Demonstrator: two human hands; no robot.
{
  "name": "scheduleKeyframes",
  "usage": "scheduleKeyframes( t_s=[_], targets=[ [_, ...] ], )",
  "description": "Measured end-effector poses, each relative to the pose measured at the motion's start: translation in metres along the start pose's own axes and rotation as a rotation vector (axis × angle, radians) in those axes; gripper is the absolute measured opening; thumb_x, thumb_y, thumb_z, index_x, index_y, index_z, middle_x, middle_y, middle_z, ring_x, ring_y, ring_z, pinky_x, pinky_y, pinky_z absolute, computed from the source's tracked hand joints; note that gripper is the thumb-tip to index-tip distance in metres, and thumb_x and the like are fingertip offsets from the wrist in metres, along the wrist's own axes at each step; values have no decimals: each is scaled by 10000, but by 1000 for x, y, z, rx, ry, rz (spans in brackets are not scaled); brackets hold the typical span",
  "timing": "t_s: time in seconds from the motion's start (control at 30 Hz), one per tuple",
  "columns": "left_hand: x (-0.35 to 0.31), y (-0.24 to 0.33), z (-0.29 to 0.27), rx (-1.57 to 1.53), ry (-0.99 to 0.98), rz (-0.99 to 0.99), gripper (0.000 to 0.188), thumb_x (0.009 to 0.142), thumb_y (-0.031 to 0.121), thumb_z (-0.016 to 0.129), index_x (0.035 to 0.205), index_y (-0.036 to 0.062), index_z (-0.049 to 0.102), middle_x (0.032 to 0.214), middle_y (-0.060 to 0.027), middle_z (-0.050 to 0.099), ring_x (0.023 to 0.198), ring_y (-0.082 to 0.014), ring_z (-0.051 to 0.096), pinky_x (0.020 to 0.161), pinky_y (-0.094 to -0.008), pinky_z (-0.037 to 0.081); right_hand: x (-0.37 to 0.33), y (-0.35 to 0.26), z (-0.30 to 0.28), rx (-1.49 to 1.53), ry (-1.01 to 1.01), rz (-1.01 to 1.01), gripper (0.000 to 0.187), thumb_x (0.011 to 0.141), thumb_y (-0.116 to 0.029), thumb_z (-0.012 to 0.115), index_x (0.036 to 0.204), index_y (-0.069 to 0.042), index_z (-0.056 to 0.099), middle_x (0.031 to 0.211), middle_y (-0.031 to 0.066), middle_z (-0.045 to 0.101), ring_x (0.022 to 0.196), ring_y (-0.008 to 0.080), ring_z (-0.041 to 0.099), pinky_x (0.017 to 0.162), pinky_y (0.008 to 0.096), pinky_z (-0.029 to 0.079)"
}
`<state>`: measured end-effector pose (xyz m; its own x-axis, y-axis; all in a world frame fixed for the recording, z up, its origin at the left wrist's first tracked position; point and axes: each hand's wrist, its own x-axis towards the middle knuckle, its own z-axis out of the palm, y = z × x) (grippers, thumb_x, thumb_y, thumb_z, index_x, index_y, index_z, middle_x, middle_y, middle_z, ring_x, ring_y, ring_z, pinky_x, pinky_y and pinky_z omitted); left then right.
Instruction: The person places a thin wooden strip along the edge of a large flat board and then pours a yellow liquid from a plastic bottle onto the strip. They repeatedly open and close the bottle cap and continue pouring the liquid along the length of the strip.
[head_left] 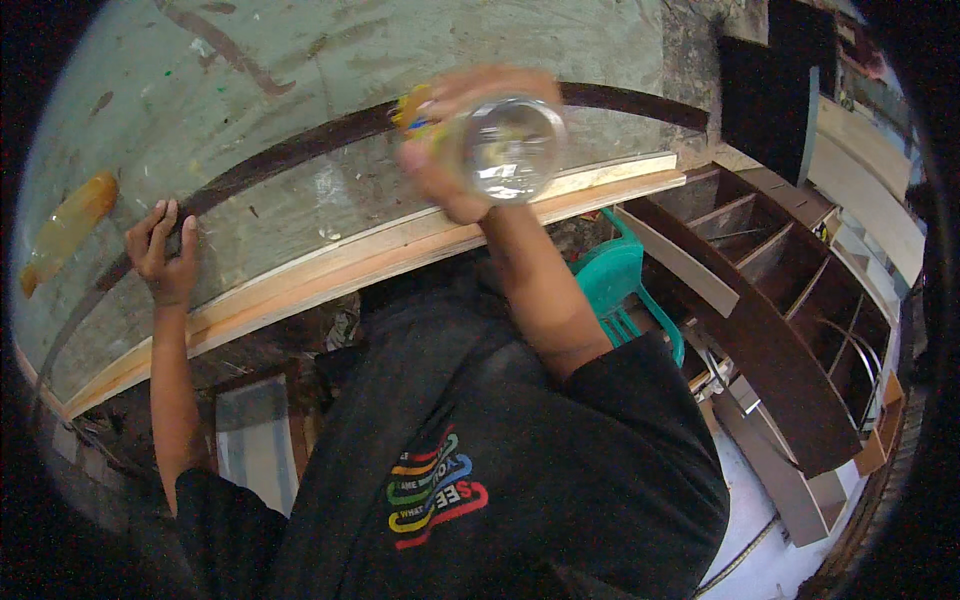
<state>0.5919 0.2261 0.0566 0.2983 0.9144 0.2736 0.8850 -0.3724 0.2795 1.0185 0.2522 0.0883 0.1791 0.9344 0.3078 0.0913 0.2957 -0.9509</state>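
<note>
A long, narrow dark brown strip (300,145) lies across the grey-green worktop (560,35). My left hand (165,250) rests at the strip's left part, its fingers apart and nothing held in them. Over the strip's middle, my right hand (440,185) is wrapped round a clear plastic bottle (513,150). The bottle's round base faces up, and some yellow shows beside it. Motion blurs this hand and the bottle, and the bottle's other end is hidden. To the left of my left hand lies a yellowish, see-through bottle (70,235) on its side.
A pale wooden edge (330,265) runs along the worktop's near side. On the right stand a green plastic chair (610,270) and a dark brown shelf unit (760,330) with several compartments. A framed pale panel (255,430) is below the worktop at left.
</note>
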Motion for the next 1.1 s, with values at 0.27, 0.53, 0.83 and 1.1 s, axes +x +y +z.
scheduleKeyframes(
  t_s=[0.27,0.53,0.83,1.1],
  targets=[
    [1,-3,-3,13,-18,3,326,761,118,843,1079,94,774,1116,-47,714,960,-225,620,863,-361,479,11,-1,-59,-273,72,-133,398,791,-91,737,1140,-53,550,1036,102,615,957,206,625,839,380,540],
    [2,-3,-4,-12,-6,8,322,756,129,850,1068,95,777,1097,-48,720,951,-228,627,868,-355,480,-9,10,60,10,-164,-267,545,632,-546,821,856,-80,647,742,50,617,649,241,632,559,357,499],
    [3,-5,-5,-28,19,41,328,729,145,867,1043,107,781,1072,-45,719,923,-227,627,846,-364,464,-9,14,-16,-86,-85,111,299,823,-331,736,736,-140,522,698,1,497,622,201,457,562,389,358],
    [0,-5,-1,-63,59,61,297,736,216,868,1003,117,786,1031,-47,716,906,-221,616,816,-357,467,-33,-2,80,-272,142,-210,280,758,-218,818,844,-33,627,823,54,622,726,166,597,660,307,492]
  ],
)
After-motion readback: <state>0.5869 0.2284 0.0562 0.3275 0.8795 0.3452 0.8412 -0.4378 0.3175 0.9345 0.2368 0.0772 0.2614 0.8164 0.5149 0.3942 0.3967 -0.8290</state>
